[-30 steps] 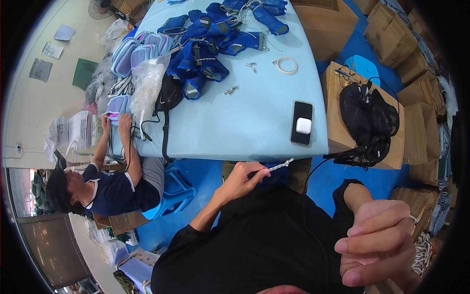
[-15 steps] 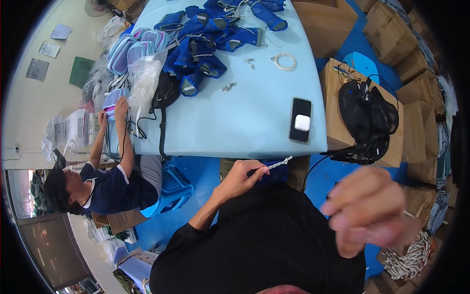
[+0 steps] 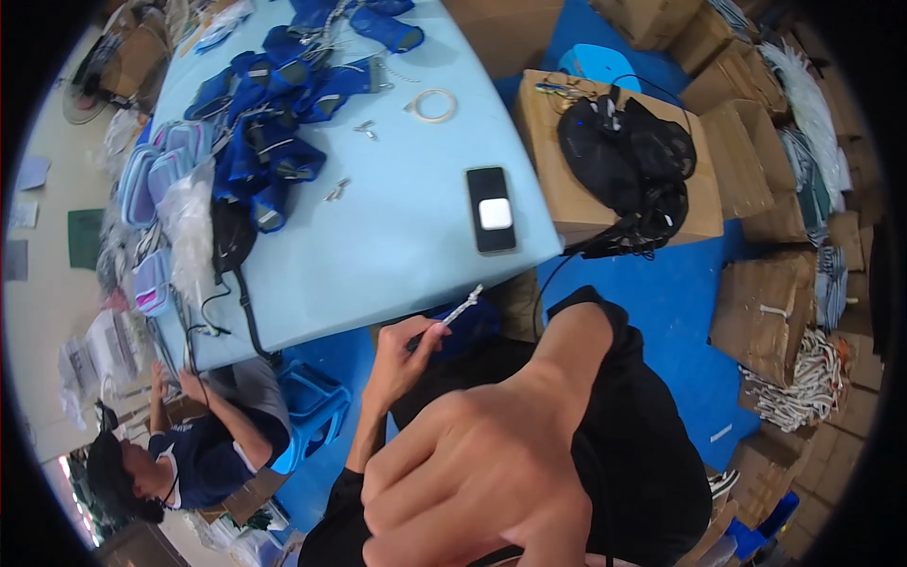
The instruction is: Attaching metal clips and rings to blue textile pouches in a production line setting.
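Note:
My left hand [image 3: 402, 354] is closed near the table's front edge, its thumb and fingers pinching a light grey cord [image 3: 463, 306] with a knotted, frayed tip that sticks out up and to the right. Behind the cord, a blue mesh bag [image 3: 477, 324] lies partly hidden at my lap. Large and close in the foreground, my right hand [image 3: 482, 463] has its fingers curled, the back of the hand uppermost. Whatever it may hold is hidden beneath it.
On the pale blue table [image 3: 378, 255] lie a phone [image 3: 488, 180] with a white case [image 3: 494, 214] on it, a cord ring [image 3: 433, 106], small metal pieces [image 3: 337, 189] and blue mesh bags [image 3: 274, 151]. Right stands a carton [image 3: 586, 227] with a black bag [image 3: 614, 156]. A co-worker [image 3: 189, 463] sits left.
The view has turned, shifting the table leftward. My right hand came from the right to the lower middle, nearer the camera. My left hand keeps the cord. The co-worker's hands left the pouch.

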A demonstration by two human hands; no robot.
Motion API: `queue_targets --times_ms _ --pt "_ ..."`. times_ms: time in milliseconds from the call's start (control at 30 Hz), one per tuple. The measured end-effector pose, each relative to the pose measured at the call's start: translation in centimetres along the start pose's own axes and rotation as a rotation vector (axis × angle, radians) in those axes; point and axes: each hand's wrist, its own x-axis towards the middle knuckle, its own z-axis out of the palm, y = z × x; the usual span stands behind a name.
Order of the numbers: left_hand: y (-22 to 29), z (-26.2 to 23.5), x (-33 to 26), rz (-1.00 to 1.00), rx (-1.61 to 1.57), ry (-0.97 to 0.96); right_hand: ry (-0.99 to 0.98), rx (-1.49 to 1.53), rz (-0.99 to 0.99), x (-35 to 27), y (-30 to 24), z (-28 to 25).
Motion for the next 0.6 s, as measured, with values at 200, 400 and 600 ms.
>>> queue_targets --times_ms 200,400,600 --pt "0.6 0.1 1.5 0.035 0.04 -0.046 -0.068 -0.037 -0.186 -1.0 1.4 -1.9" --pt "-1.3 -1.6 3.1 0.337 0.155 0.031 -0.09 -0.482 -0.185 -3.9 4.0 -8.2" --pt "4.3 -10.9 16.3 0.31 0.067 0.258 0.626 -0.67 0.546 -16.1 6.2 -14.5"
